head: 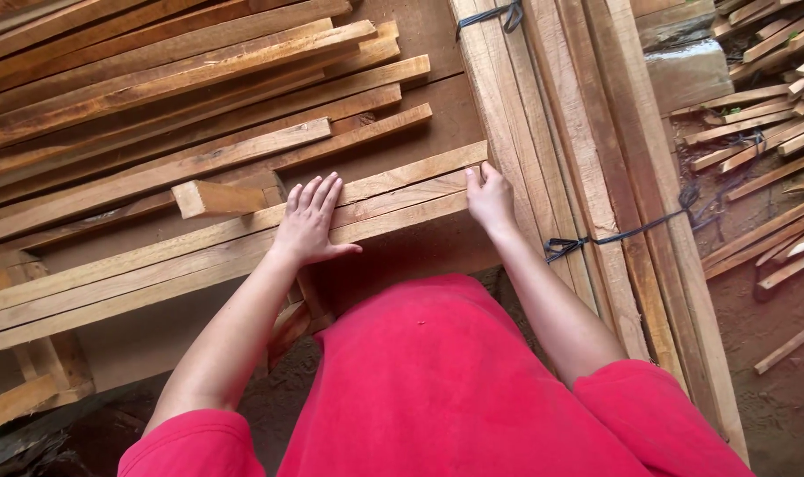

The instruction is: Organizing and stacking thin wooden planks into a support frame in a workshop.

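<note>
Three long, pale, rough-sawn wooden slats (199, 256) lie side by side, flat, on the brown board of the workbench (420, 35). They run diagonally, from the lower left up to the right, edges touching along their length. Their right ends finish nearly flush, close against a tied bundle of long pale timber strips (543, 132). Grain is straight, with a reddish tint on the nearest slat. The left hand (308, 225) lies flat, fingers spread, across the upper two slats near mid-length. The right hand (489, 200) rests at the right ends, fingers curled over the end of the uppermost slat.
</note>
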